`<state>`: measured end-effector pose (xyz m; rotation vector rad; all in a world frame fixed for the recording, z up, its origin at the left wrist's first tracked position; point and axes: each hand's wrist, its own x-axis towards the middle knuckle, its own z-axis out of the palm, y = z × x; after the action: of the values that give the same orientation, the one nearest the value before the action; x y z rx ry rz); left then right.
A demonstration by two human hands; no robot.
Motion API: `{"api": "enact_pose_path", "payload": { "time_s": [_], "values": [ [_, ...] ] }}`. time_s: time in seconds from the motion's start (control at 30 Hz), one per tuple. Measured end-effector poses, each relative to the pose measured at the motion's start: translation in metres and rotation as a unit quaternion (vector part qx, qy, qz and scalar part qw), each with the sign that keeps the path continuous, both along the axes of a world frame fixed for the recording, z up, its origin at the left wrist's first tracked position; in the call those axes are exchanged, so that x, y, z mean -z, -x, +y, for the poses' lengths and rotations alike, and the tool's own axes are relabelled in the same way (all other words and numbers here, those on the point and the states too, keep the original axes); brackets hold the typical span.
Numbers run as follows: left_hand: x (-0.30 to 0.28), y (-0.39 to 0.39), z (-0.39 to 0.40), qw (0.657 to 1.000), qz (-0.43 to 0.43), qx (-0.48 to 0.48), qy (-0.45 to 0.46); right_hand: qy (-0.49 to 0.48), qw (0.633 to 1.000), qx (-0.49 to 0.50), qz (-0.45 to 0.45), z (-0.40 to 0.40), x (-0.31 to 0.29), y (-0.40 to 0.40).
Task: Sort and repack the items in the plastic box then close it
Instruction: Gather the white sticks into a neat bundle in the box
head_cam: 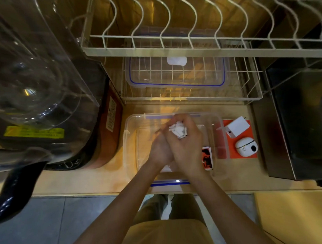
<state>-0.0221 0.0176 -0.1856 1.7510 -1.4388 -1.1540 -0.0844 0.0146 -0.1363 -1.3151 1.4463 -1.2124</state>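
A clear plastic box point(129, 141) with blue clips sits open on the wooden counter in front of me. Both hands are together above its middle. My right hand point(185, 148) grips a bunched white cable point(178, 131), and my left hand point(160, 149) presses against it from the left, fingers on the same bundle. Inside the box at the right wall lies a small orange and black packet point(207, 157). The box's clear lid point(176, 73) with a blue seal rests on the lower wire rack behind.
Right of the box, an orange box point(248, 154) carries a white charger point(236, 126) and a white earbud case point(246, 147). A wire dish rack point(172, 48) overhangs the back. A blender jug point(36, 80) stands left, a dark appliance point(298, 117) right.
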Motion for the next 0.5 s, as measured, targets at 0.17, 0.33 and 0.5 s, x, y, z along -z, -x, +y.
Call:
{"api": "enact_pose_path", "payload": {
  "time_s": [0.17,0.33,0.5],
  "values": [
    [-0.005,-0.003,-0.001,0.997,0.063,-0.013,-0.029,0.004,0.995,0.023,-0.099,-0.01,-0.017,0.013],
    [-0.012,-0.001,-0.004,0.994,0.108,-0.014,-0.011,-0.039,0.996,-0.014,-0.084,-0.016,-0.015,0.015],
    [-0.009,0.001,-0.009,0.992,0.121,-0.002,-0.034,-0.023,0.995,-0.026,-0.089,-0.009,-0.006,0.008]
  ]
}}
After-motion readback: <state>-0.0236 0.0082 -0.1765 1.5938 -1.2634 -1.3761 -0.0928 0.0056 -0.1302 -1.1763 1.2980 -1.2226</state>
